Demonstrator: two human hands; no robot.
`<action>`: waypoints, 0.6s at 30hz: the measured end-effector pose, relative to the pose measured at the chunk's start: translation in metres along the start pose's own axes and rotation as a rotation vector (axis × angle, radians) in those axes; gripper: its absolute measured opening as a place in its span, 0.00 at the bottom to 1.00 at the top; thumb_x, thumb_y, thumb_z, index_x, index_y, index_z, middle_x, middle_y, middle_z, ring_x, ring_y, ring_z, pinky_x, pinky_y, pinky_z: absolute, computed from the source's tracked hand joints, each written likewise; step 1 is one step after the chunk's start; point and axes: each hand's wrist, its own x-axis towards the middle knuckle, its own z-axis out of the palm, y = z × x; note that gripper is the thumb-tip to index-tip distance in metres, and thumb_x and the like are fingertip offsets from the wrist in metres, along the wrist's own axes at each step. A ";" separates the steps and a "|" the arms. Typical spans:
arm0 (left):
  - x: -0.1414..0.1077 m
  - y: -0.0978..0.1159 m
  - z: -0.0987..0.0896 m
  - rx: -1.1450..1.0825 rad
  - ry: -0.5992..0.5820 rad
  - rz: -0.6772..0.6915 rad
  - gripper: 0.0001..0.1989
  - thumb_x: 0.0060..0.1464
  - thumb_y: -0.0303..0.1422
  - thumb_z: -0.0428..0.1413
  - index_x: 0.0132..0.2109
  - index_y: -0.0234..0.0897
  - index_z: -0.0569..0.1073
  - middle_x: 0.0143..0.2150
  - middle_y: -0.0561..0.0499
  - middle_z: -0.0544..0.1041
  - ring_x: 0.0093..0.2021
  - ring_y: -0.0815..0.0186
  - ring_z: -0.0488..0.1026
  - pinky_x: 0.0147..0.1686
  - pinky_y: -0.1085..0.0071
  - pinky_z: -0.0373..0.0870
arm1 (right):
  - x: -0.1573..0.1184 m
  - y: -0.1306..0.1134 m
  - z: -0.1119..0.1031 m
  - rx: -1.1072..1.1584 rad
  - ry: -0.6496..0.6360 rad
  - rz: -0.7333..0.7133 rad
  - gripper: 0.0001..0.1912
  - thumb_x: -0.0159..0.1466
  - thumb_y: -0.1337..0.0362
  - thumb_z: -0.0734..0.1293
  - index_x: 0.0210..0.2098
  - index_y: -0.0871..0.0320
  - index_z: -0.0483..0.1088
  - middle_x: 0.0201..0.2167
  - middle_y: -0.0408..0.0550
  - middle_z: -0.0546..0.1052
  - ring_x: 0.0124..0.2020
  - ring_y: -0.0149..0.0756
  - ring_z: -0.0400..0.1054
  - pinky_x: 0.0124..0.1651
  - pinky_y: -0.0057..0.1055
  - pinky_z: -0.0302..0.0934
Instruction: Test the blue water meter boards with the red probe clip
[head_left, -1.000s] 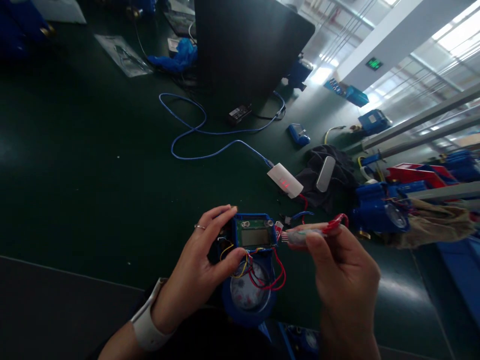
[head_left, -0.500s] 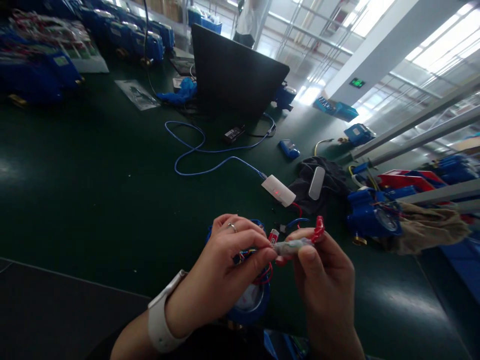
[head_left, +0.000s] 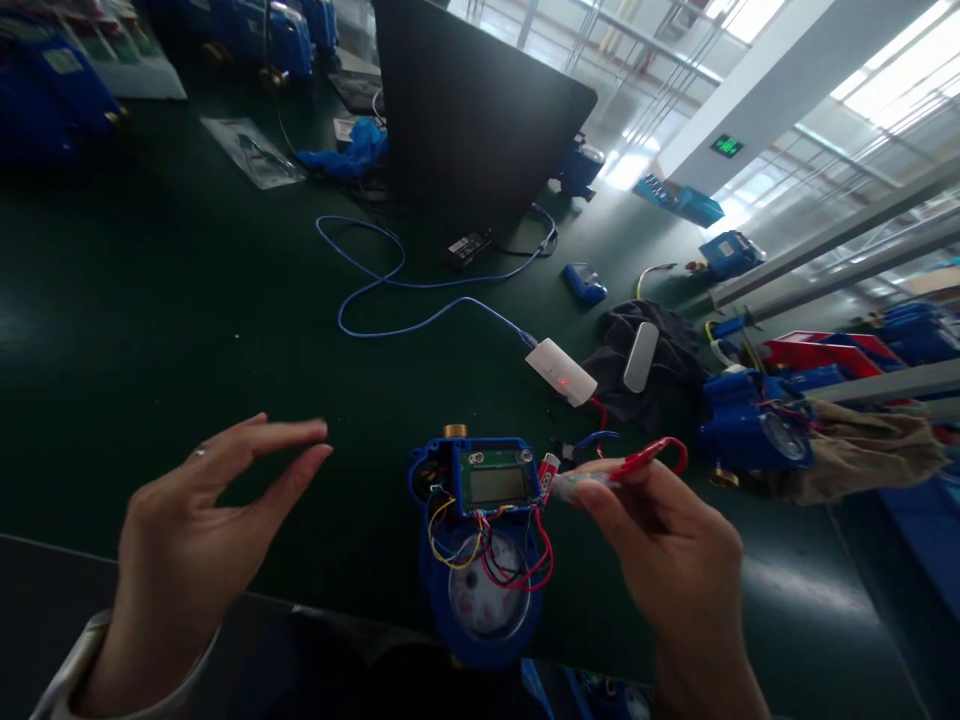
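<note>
My left hand (head_left: pixel 202 530) is raised to the left over the table edge, thumb and forefinger apart with nothing between them. My right hand (head_left: pixel 675 560) pinches a whitish, wrapped connector (head_left: pixel 581 485) with a red cable (head_left: pixel 652 455) looping over the fingers. Between my hands sits a blue water meter (head_left: pixel 436 590) with its top uncovered. Inside show a green circuit board with a small grey display (head_left: pixel 496 486) and a round dial (head_left: pixel 487 605). Yellow, red and black wires (head_left: pixel 551 560) hang loose over the dial. A red-and-white cylinder (head_left: pixel 549 475) stands at the meter's right side, near the connector.
A white box (head_left: pixel 561 372) with a red light joins a blue cable (head_left: pixel 427 325). Behind stands a dark laptop screen (head_left: pixel 480 110). At right lie a dark cloth (head_left: pixel 675 340) with a grey bar-shaped device (head_left: pixel 640 357) on it, and another blue meter (head_left: pixel 754 420).
My left hand has let go of the connector and moved away to the left, uncovering the meter. My right hand keeps hold of it, slightly further right. The view has tilted down a little.
</note>
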 end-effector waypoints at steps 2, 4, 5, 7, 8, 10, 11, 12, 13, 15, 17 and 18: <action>-0.004 0.000 0.007 -0.022 -0.003 0.014 0.07 0.60 0.35 0.58 0.32 0.47 0.74 0.27 0.63 0.76 0.42 0.62 0.79 0.61 0.52 0.68 | 0.001 -0.002 0.002 -0.032 -0.033 -0.001 0.05 0.60 0.62 0.72 0.31 0.56 0.76 0.27 0.44 0.81 0.25 0.35 0.76 0.28 0.28 0.74; -0.006 0.003 0.015 -0.086 -0.044 0.033 0.02 0.60 0.34 0.57 0.38 0.47 0.75 0.32 0.61 0.78 0.40 0.63 0.79 0.60 0.51 0.68 | 0.003 -0.003 0.003 -0.067 -0.063 -0.016 0.05 0.60 0.61 0.72 0.30 0.56 0.75 0.26 0.44 0.81 0.24 0.35 0.76 0.28 0.28 0.74; -0.007 0.006 0.020 -0.116 -0.076 0.045 0.07 0.60 0.34 0.58 0.46 0.48 0.74 0.40 0.59 0.80 0.43 0.62 0.79 0.60 0.52 0.68 | 0.003 -0.003 0.003 -0.084 -0.076 -0.024 0.05 0.60 0.62 0.72 0.30 0.56 0.75 0.26 0.44 0.81 0.24 0.35 0.76 0.27 0.27 0.73; -0.008 0.012 0.030 -0.170 -0.173 0.075 0.21 0.59 0.35 0.59 0.59 0.49 0.68 0.57 0.53 0.75 0.53 0.59 0.75 0.60 0.54 0.69 | 0.005 -0.003 0.003 -0.117 -0.102 -0.042 0.06 0.60 0.62 0.72 0.28 0.56 0.75 0.25 0.44 0.81 0.23 0.34 0.76 0.25 0.26 0.72; -0.008 0.015 0.035 -0.204 -0.226 0.094 0.22 0.60 0.36 0.58 0.60 0.50 0.66 0.62 0.52 0.71 0.57 0.57 0.73 0.59 0.56 0.70 | 0.005 -0.003 0.002 -0.128 -0.114 -0.051 0.06 0.61 0.62 0.72 0.28 0.56 0.74 0.25 0.43 0.81 0.23 0.34 0.76 0.24 0.26 0.72; -0.011 0.021 0.043 -0.270 -0.339 0.107 0.21 0.61 0.38 0.57 0.61 0.51 0.67 0.64 0.52 0.68 0.63 0.56 0.67 0.59 0.58 0.70 | 0.005 -0.002 0.002 -0.141 -0.132 -0.060 0.07 0.61 0.63 0.72 0.27 0.56 0.74 0.25 0.43 0.81 0.23 0.33 0.76 0.25 0.25 0.72; -0.012 0.023 0.047 -0.299 -0.392 0.105 0.22 0.61 0.38 0.57 0.61 0.52 0.66 0.65 0.51 0.67 0.64 0.56 0.65 0.59 0.59 0.70 | 0.005 -0.001 0.002 -0.146 -0.138 -0.060 0.06 0.61 0.63 0.72 0.28 0.56 0.74 0.25 0.42 0.81 0.23 0.33 0.76 0.25 0.24 0.72; -0.013 0.025 0.050 -0.319 -0.431 0.102 0.24 0.60 0.39 0.57 0.62 0.52 0.65 0.66 0.51 0.65 0.65 0.55 0.64 0.59 0.59 0.70 | 0.004 0.000 0.003 -0.151 -0.141 -0.059 0.06 0.61 0.63 0.72 0.29 0.55 0.74 0.25 0.42 0.81 0.23 0.32 0.76 0.25 0.24 0.72; -0.014 0.026 0.053 -0.329 -0.466 0.095 0.25 0.60 0.39 0.58 0.63 0.53 0.64 0.67 0.51 0.64 0.66 0.56 0.63 0.60 0.59 0.69 | 0.004 0.000 0.003 -0.157 -0.142 -0.054 0.06 0.61 0.63 0.72 0.29 0.55 0.74 0.26 0.42 0.81 0.24 0.32 0.76 0.26 0.24 0.72; -0.016 0.027 0.057 -0.338 -0.515 0.087 0.28 0.59 0.39 0.59 0.64 0.53 0.62 0.68 0.50 0.63 0.66 0.56 0.62 0.62 0.58 0.67 | 0.003 0.001 0.003 -0.168 -0.134 -0.045 0.05 0.62 0.63 0.72 0.30 0.55 0.74 0.26 0.42 0.81 0.24 0.32 0.76 0.26 0.24 0.72; -0.017 0.027 0.060 -0.356 -0.528 0.088 0.27 0.60 0.39 0.58 0.64 0.52 0.62 0.67 0.50 0.64 0.66 0.57 0.63 0.63 0.58 0.65 | 0.002 0.002 0.003 -0.172 -0.125 -0.041 0.06 0.62 0.62 0.72 0.30 0.55 0.74 0.26 0.42 0.81 0.24 0.32 0.76 0.27 0.24 0.72; -0.016 0.028 0.061 -0.365 -0.531 0.087 0.26 0.60 0.38 0.58 0.64 0.51 0.62 0.67 0.49 0.64 0.66 0.57 0.63 0.63 0.57 0.65 | 0.002 0.002 0.003 -0.174 -0.124 -0.042 0.06 0.62 0.62 0.72 0.29 0.55 0.73 0.26 0.42 0.81 0.24 0.32 0.76 0.27 0.24 0.72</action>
